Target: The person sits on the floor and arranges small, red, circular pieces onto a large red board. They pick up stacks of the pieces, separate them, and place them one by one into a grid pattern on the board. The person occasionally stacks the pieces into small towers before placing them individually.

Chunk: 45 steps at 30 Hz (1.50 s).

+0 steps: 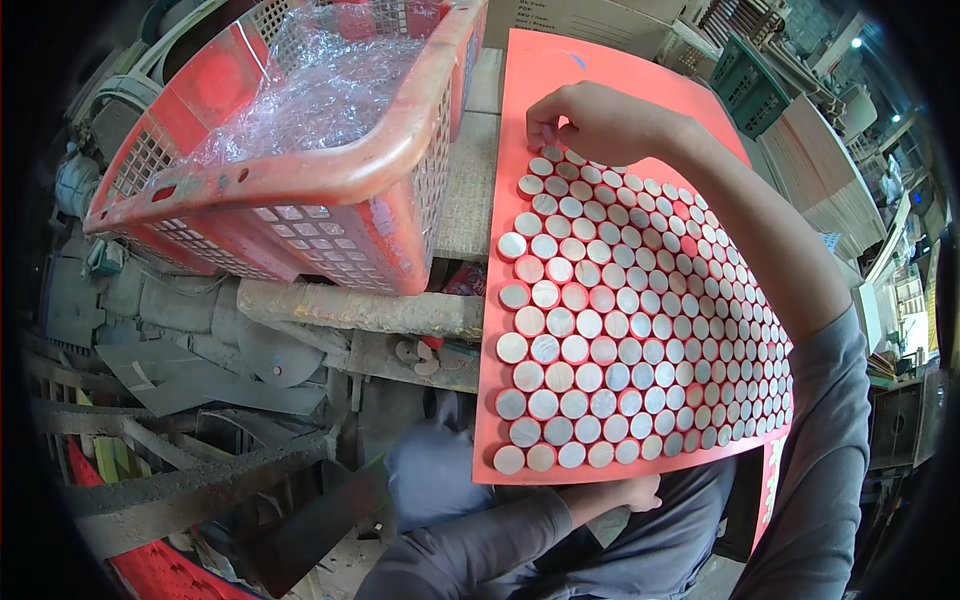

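Note:
A coral-red board [640, 70] lies before me, its near edge over my lap. Tight rows of pale round discs [575, 348] with red sides cover most of its near and middle part. At the far left end of the rows, my right hand [590, 122] is bent down with its fingers closed in a pinch, right by the last discs. Whatever is between those fingertips is hidden. Below the near edge of the board, my left hand [628, 494] rests by my legs, fingers curled; the board partly covers it, and I cannot see anything held.
To the left, a worn red plastic crate [370, 170] full of clear plastic wrap [310, 95] sits on a wooden bench [370, 308]. Behind the board stands a cardboard box [590, 25]. A green crate [748, 85] and stacked pale sheets [825, 175] are at the far right.

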Tool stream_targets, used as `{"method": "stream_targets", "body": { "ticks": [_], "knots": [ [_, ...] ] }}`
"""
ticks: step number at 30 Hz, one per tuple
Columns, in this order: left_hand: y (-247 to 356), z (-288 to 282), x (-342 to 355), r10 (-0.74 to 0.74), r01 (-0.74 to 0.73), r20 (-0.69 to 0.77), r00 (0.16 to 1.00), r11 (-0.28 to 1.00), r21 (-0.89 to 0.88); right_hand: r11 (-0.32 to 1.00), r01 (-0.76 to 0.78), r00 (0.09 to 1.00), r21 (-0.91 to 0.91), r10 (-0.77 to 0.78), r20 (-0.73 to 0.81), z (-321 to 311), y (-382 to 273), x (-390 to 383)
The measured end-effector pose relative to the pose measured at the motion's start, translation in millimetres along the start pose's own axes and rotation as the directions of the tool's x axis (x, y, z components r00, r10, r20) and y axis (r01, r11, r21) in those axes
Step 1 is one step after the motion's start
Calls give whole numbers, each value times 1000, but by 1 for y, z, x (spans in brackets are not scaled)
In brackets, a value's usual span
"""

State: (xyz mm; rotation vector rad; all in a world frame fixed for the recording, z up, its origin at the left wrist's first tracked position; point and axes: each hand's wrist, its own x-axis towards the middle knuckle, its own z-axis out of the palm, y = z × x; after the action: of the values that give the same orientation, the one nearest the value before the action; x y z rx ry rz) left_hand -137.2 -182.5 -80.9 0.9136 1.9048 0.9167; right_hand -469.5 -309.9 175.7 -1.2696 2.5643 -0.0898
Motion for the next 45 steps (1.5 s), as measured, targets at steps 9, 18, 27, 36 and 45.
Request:
{"method": "stream_targets", "body": {
  "ticks": [9,18,27,36,45],
  "knots": [
    [-2,5,3,14,-14,-12,1000,1000,-10,996,-78,996,49,76,38,-3,-3,-4],
    [-9,20,13,12,-14,-38,999,999,-49,977,133,986,166,-114,-121,-5,-48,-19],
    [-7,17,13,-9,10,7,1000,997,-75,940,337,940,44,-339,35,3,-74,-19],
    [-8,17,17,-31,32,19,999,998,-47,953,295,946,72,-302,121,3,-79,-15],
    [-3,2,-4,14,-12,-48,999,1000,28,917,360,927,174,-372,41,0,-75,-14]
  ]
}}
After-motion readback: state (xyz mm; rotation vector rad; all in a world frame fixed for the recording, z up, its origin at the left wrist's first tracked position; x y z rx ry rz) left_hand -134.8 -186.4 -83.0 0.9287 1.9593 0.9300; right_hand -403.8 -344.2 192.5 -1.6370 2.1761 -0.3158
